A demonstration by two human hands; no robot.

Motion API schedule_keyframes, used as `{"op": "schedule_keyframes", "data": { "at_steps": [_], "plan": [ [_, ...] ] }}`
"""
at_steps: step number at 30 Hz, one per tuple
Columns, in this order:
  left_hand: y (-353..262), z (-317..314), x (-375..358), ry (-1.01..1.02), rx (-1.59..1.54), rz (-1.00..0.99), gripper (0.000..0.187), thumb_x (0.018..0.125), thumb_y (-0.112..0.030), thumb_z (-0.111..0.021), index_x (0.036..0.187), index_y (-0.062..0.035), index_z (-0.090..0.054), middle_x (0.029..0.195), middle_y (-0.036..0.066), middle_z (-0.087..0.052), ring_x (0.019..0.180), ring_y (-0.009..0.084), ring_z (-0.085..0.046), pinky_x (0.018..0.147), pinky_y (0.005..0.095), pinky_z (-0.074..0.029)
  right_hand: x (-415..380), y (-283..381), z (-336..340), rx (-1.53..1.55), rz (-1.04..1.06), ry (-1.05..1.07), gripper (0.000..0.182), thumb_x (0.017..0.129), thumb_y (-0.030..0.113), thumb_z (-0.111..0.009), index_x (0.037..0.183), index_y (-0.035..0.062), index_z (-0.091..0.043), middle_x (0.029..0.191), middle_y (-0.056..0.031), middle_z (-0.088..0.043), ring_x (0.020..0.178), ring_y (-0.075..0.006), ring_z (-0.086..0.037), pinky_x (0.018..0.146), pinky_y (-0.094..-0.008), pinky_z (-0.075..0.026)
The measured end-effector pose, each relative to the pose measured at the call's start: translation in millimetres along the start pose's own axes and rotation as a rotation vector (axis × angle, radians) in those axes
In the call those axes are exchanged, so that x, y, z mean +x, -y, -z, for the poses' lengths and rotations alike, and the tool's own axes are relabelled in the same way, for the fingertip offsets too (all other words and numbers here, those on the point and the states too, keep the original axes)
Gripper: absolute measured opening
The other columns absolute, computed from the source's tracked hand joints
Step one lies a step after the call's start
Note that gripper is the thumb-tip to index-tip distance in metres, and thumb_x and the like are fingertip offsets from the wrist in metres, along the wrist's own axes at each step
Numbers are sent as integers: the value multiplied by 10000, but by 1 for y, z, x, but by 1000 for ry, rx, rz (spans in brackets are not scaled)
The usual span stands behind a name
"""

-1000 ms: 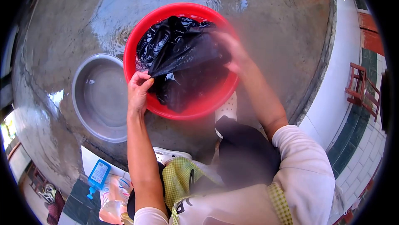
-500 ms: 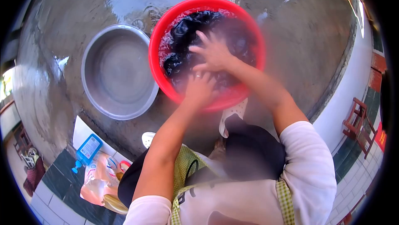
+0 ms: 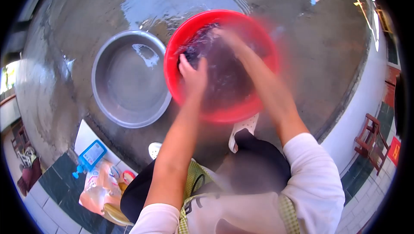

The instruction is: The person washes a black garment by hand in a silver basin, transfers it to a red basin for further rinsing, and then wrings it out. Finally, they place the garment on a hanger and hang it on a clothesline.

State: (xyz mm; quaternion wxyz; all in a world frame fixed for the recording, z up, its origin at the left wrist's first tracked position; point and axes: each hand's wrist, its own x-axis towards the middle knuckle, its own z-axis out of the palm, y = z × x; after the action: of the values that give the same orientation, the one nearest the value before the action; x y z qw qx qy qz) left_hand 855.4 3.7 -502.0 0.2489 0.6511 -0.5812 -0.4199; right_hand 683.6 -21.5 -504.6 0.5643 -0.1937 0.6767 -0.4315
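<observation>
Dark cloth (image 3: 189, 55) lay wet at ten o'clock in the red basin (image 3: 224, 115), beside the grey basin (image 3: 129, 78). The left hand (image 3: 194, 75) touched it, fingers apart; the right hand (image 3: 229, 39) was at twelve, its fingers too blurred to tell. Low, even pressure suited the soaked folds, limiting splashes over the rim.

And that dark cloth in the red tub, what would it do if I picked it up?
It would probably flop and droop, since the dark cloth lies crumpled with no firm shape. It might feel heavy for its size and a bit slippery, because it looks soaked, with water shining around it in the red tub.
</observation>
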Motion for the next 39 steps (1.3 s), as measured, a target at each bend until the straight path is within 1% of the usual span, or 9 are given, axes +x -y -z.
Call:
{"op": "schedule_keyframes", "data": {
  "at_steps": [2,4,11,17,27,31,33,35,39],
  "plan": [
    [-17,12,10,333,-550,381,792,734,-296,-664,1331,-13,-228,1300,171,-368,1095,250,-456,908,329,-372,-68,23,21,276,2,-3,248,815,232,-547,917,19,-625,903,-24,-613,789,-148,-563,728,-273,-431],
    [1,20,13,755,46,-232,586,730,-271,-609,1265,-144,-405,1141,194,-515,1033,323,-517,826,368,-437,-105,7,61,-349,467,-79,244,809,235,-557,862,3,-610,770,-70,-613,704,-138,-567,646,-285,-439],
    [0,31,-70,837,724,-694,443,749,-362,-548,1180,-269,-505,1302,158,-277,1254,456,-91,894,677,-179,-174,-10,62,-1243,779,-21,404,562,330,-711,926,165,-652,1256,-185,-314,1181,-465,-237,920,-575,-252],
    [-10,30,-69,1119,959,-537,545,810,-429,-428,1311,-234,-340,1373,141,-264,1283,376,-169,949,655,-97,-113,-37,25,-1548,701,302,468,676,508,-594,1068,256,-557,1336,-164,-259,1194,-456,-251,855,-616,-289],
    [-30,20,-17,923,690,-243,816,732,-466,-553,1339,-45,-205,1326,246,-290,1249,381,-245,971,549,-224,-16,-18,-12,-1387,455,51,442,827,375,-433,1179,115,-491,1183,-169,-493,1079,-296,-490,905,-430,-379],
    [3,6,6,432,133,-237,470,725,-382,-591,1102,-103,-559,1032,164,-587,1025,303,-535,833,387,-436,28,4,-10,-1259,213,121,421,813,387,-467,1073,72,-570,1128,-173,-535,1050,-291,-509,909,-387,-382],
    [-8,24,15,397,-229,167,451,713,-349,-630,1046,-48,-583,851,142,-636,822,226,-613,718,316,-466,27,10,-3,-350,-200,-97,428,813,362,-508,1056,14,-565,1071,-149,-575,987,-249,-541,874,-343,-400],
    [-19,43,12,347,-282,233,429,714,-304,-637,1016,-4,-585,798,150,-639,774,204,-616,685,326,-466,-33,33,6,108,-46,-108,401,808,292,-543,1092,9,-533,1031,-147,-570,966,-223,-526,813,-333,-412],
    [-27,53,-13,488,188,-189,326,667,-249,-692,905,-33,-639,772,115,-608,734,200,-586,649,298,-460,-111,19,65,-608,422,-275,502,663,281,-659,1079,57,-491,1037,-149,-540,939,-274,-530,798,-319,-421]
  ]
}}
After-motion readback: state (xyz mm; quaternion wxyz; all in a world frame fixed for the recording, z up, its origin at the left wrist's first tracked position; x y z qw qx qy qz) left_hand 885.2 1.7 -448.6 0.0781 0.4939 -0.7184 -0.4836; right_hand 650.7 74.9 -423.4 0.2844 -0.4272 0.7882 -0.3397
